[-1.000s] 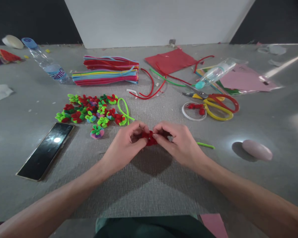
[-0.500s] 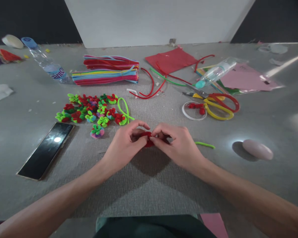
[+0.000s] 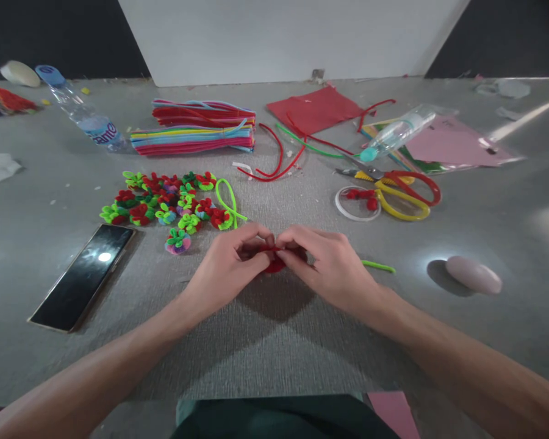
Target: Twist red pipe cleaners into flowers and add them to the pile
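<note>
My left hand [image 3: 226,268] and my right hand [image 3: 327,265] meet fingertip to fingertip low over the grey table [image 3: 274,341]. Both pinch a small red pipe-cleaner piece [image 3: 274,263], mostly hidden by the fingers. A short green pipe-cleaner stub [image 3: 379,266] lies just right of my right hand. A cluster of several small red, green and blue pipe-cleaner flowers [image 3: 167,201] lies up and left of my left hand, with a green loop [image 3: 229,202] at its right edge.
A phone [image 3: 83,275] lies at the left, a pink oval object [image 3: 474,275] at the right. Scissors [image 3: 396,189] and a white ring [image 3: 355,204] sit behind my right hand. Bundled pipe cleaners [image 3: 194,131], loose red stems [image 3: 277,161], red felt [image 3: 313,110], bottles [image 3: 80,113] lie farther back.
My fingers have closed tighter over the red piece and the hands have shifted slightly; the view has drifted a little. Nothing else on the table has moved.
</note>
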Action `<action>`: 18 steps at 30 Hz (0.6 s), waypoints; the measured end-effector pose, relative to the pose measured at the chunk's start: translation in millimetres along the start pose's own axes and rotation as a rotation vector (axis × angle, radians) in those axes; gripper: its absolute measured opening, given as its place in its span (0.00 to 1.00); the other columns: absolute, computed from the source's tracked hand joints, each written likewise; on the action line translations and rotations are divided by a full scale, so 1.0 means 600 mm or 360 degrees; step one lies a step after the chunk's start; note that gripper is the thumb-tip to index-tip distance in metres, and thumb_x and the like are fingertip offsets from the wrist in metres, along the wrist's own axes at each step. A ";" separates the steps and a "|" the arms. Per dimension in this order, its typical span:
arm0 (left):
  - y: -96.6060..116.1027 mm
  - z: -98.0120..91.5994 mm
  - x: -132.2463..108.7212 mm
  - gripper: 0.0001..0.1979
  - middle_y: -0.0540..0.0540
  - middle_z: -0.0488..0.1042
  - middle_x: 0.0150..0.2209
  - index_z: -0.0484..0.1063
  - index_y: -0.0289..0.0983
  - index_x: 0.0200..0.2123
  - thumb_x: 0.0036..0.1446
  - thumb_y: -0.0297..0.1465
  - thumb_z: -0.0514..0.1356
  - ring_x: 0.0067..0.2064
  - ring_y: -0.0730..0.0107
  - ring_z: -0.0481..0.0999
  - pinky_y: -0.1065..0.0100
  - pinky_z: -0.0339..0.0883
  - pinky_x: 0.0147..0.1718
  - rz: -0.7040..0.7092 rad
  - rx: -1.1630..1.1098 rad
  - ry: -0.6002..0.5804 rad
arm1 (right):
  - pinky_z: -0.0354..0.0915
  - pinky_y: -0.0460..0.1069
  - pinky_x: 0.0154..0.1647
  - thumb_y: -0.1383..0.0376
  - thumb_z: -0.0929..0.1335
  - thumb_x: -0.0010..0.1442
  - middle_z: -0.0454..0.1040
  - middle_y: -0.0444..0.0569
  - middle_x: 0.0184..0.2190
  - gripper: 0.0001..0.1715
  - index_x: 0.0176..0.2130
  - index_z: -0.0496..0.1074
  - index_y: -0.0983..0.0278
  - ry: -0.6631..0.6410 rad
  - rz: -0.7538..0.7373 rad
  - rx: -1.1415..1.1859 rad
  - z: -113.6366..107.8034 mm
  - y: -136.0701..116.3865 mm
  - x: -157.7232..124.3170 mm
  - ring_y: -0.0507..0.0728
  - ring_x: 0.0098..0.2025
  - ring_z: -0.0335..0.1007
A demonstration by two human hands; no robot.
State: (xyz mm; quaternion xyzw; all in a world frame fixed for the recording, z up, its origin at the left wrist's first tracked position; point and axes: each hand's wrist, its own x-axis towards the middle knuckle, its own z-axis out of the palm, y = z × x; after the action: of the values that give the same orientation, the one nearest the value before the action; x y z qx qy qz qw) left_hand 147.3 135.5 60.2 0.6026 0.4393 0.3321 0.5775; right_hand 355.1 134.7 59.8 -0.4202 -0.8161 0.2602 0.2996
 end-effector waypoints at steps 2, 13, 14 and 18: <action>-0.002 -0.001 0.001 0.03 0.51 0.78 0.31 0.74 0.37 0.38 0.60 0.26 0.61 0.32 0.72 0.76 0.72 0.68 0.30 0.0007 -0.0009 0.0047 | 0.64 0.47 0.35 0.67 0.68 0.69 0.79 0.43 0.32 0.04 0.42 0.73 0.60 0.0080 0.0085 0.0093 0.001 -0.001 0.000 0.52 0.31 0.72; -0.002 -0.003 -0.001 0.02 0.50 0.81 0.32 0.74 0.39 0.39 0.63 0.29 0.64 0.32 0.71 0.81 0.71 0.75 0.34 0.0010 -0.0023 0.0181 | 0.69 0.48 0.37 0.73 0.69 0.63 0.84 0.43 0.32 0.10 0.37 0.80 0.61 0.0156 0.0252 0.0330 0.013 -0.016 0.000 0.53 0.33 0.78; -0.001 -0.002 -0.001 0.02 0.50 0.81 0.32 0.74 0.38 0.39 0.63 0.29 0.64 0.32 0.71 0.81 0.71 0.76 0.35 0.0018 -0.0020 0.0181 | 0.69 0.48 0.37 0.73 0.69 0.63 0.84 0.44 0.32 0.10 0.36 0.81 0.61 0.0168 0.0260 0.0323 0.014 -0.016 0.001 0.54 0.33 0.78; -0.001 0.000 -0.001 0.02 0.50 0.80 0.31 0.74 0.38 0.39 0.64 0.30 0.64 0.32 0.70 0.81 0.71 0.76 0.34 0.0055 0.0037 0.0197 | 0.68 0.49 0.37 0.72 0.69 0.64 0.83 0.44 0.32 0.10 0.36 0.80 0.61 0.0150 0.0246 0.0297 0.015 -0.015 0.002 0.54 0.33 0.77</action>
State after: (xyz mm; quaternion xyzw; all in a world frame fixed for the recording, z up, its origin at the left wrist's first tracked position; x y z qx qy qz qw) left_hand 147.1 134.9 59.9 0.5951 0.4674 0.3736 0.5364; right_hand 343.2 129.2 60.0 -0.4638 -0.7386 0.3372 0.3544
